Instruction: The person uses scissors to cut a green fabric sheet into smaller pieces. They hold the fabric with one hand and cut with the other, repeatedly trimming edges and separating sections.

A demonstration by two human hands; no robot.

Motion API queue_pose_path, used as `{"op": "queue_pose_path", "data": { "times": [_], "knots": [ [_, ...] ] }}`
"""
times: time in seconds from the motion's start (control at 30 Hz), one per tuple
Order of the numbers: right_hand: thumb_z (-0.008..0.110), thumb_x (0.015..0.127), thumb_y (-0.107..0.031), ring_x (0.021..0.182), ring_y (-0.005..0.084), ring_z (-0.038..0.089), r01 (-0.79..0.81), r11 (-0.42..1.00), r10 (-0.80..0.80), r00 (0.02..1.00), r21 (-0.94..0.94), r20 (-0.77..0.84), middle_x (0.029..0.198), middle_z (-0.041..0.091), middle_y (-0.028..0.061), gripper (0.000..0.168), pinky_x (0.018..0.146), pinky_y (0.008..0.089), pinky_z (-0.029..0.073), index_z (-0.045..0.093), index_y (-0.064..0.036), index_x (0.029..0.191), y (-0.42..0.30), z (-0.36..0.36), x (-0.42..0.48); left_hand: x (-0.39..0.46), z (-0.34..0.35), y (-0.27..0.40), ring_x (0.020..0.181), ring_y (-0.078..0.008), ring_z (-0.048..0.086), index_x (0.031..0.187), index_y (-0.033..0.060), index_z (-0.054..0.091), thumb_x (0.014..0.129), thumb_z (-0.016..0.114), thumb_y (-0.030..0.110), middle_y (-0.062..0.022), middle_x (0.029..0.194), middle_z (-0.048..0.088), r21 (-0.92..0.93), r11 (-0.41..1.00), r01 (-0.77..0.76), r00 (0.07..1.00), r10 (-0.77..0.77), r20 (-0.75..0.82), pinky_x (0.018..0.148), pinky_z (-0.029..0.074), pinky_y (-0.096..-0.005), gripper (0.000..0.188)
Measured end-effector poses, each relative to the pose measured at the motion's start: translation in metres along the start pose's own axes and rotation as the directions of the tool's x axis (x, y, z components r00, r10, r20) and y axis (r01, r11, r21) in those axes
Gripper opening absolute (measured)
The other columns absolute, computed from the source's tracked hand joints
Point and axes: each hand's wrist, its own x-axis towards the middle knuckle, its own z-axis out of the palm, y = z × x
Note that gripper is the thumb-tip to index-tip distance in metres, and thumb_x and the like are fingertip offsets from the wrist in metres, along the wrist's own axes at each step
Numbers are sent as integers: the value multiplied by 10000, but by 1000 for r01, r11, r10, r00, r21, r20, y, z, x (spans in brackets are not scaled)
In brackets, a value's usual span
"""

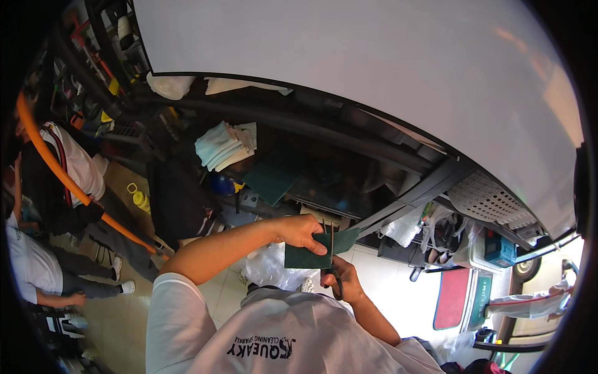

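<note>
My left hand grips a dark green sheet, apparently a scouring pad, with the thumb lying on its near face. In my right hand is a pair of scissors with dark handles. One blade stands upright across the front of the green sheet, and the other blade's tip shows above the top edge. To the right of the blades, part of the sheet bends away at an angle. Both hands are just in front of my chest, over the floor. A larger dark green sheet lies on the dark shelf beyond them.
A stack of folded cloths rests on the shelf, under a large pale panel. Clear plastic wrapping lies near my feet. A yellow bottle stands left. Other people are at the left, and one person at the right.
</note>
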Motion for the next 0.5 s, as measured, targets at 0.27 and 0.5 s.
{"op": "queue_pose_path", "data": {
  "times": [0.27,0.5],
  "knots": [
    [685,671,-531,495,108,492,-5,1000,2,991,-23,-135,595,523,36,630,461,223,391,527,35,897,-10,9,3,-1,-6,8,598,-76,486,771,-13,615,811,616,306,-23,631,564,159,986,-50,993,67,-102,542,407,-270,322],
    [735,647,-468,635,71,482,117,992,-115,992,42,-55,762,541,20,696,544,205,373,500,52,1044,-3,1,7,-4,-3,28,565,-86,450,751,-33,605,808,603,263,-56,564,516,322,929,-185,979,201,-17,523,381,-292,302]
  ]
}}
